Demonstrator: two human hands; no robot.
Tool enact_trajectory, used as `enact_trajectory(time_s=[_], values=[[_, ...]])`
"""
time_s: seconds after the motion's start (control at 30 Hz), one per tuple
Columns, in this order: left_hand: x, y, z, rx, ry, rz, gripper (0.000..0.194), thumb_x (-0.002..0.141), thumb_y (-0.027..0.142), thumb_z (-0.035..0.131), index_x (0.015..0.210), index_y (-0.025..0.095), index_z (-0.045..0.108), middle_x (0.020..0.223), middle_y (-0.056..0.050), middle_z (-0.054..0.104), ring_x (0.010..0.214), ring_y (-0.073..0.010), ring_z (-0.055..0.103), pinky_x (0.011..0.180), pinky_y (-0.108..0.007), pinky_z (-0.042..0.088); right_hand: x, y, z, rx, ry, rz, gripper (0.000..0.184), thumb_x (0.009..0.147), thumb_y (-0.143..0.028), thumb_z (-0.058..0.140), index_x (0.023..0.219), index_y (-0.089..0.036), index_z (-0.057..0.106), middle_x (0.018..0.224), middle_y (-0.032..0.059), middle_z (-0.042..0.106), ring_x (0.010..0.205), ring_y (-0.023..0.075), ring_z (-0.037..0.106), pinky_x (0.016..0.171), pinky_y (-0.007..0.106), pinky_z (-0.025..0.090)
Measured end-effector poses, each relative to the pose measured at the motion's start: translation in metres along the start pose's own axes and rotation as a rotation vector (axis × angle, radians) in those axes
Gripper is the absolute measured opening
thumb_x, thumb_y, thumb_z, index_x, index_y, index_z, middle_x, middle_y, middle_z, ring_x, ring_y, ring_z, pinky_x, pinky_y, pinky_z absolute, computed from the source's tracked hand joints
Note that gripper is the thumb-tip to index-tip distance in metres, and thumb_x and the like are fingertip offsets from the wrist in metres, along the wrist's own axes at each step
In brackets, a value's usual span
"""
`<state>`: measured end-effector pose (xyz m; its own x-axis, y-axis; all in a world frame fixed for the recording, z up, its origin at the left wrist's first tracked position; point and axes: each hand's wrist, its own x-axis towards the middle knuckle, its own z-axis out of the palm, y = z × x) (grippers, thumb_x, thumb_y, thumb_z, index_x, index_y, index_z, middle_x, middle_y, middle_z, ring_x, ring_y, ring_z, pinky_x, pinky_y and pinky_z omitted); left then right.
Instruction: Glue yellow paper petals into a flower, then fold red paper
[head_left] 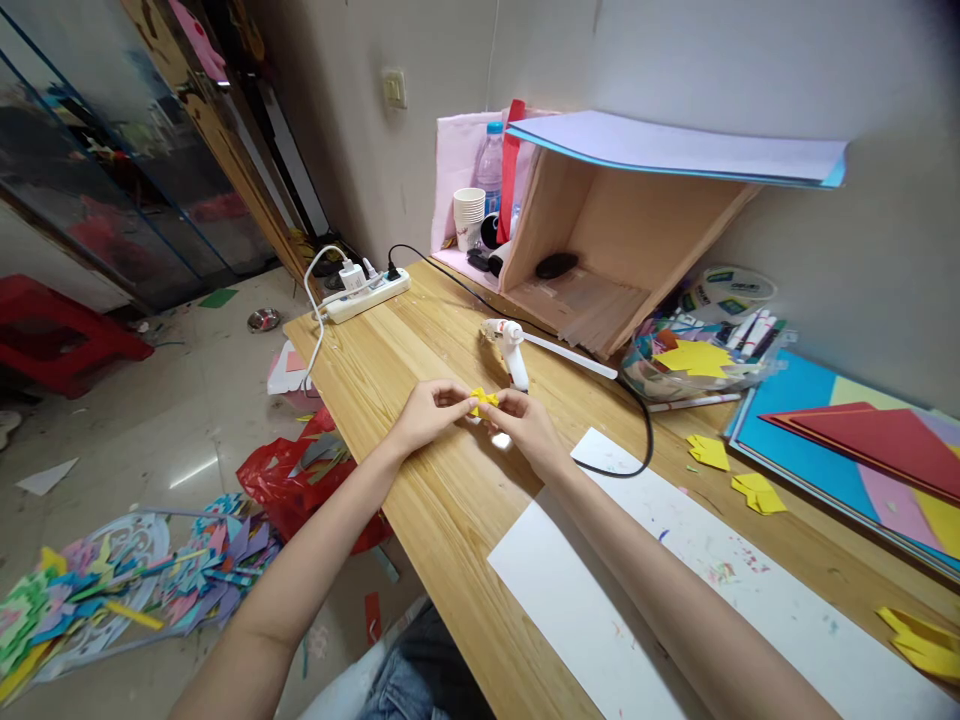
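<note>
Between my two hands is a small folded yellow paper piece, held just above the wooden table. My left hand pinches its left side with thumb and fingers. On its right side my right hand pinches it too. Right behind the hands a white hot glue gun stands on the table, with a white glue stick sticking out of its back. More folded yellow paper pieces lie to the right on the table. The exact folds of the held piece are partly covered by my fingers.
White paper sheets lie under my right forearm. Behind stand an open cardboard box and a power strip. At right are a basket of markers and stacked coloured paper. A black cable curves across the table.
</note>
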<state>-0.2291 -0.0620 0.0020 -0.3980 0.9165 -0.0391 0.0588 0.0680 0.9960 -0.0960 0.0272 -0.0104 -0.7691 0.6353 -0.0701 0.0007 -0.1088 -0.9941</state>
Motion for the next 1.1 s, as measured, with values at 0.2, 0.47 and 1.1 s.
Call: enact_trajectory(time_s=[0.2, 0.47, 1.1], values=[[0.0, -0.001, -0.001, -0.001, 0.012, -0.004, 0.023, 0.065, 0.034, 0.068, 0.072, 0.012, 0.064, 0.07, -0.004, 0.066, 0.062, -0.0128, 0.061, 0.062, -0.024, 0.05, 0.0, -0.001, 0.0, 0.012, -0.024, 0.011, 0.03, 0.062, -0.04, 0.07, 0.069, -0.015, 0.055, 0.063, 0.0001, 0.058, 0.055, 0.011, 0.053, 0.054, 0.023, 0.043], [0.001, -0.002, -0.001, 0.027, 0.015, 0.021, 0.024, 0.064, 0.035, 0.068, 0.071, 0.012, 0.064, 0.071, -0.005, 0.068, 0.064, -0.0147, 0.063, 0.064, -0.026, 0.05, 0.001, 0.003, 0.0, 0.034, -0.029, 0.001, 0.031, 0.059, -0.039, 0.072, 0.07, -0.016, 0.055, 0.064, -0.0004, 0.059, 0.054, 0.0105, 0.053, 0.053, 0.023, 0.043], [0.0, -0.002, -0.001, 0.011, 0.005, 0.019, 0.025, 0.064, 0.035, 0.068, 0.071, 0.012, 0.064, 0.069, -0.005, 0.066, 0.062, -0.0138, 0.061, 0.062, -0.026, 0.05, -0.001, 0.0, 0.001, -0.017, -0.016, -0.01, 0.027, 0.067, -0.04, 0.066, 0.072, -0.015, 0.056, 0.065, 0.0002, 0.059, 0.054, 0.0094, 0.053, 0.052, 0.022, 0.043]])
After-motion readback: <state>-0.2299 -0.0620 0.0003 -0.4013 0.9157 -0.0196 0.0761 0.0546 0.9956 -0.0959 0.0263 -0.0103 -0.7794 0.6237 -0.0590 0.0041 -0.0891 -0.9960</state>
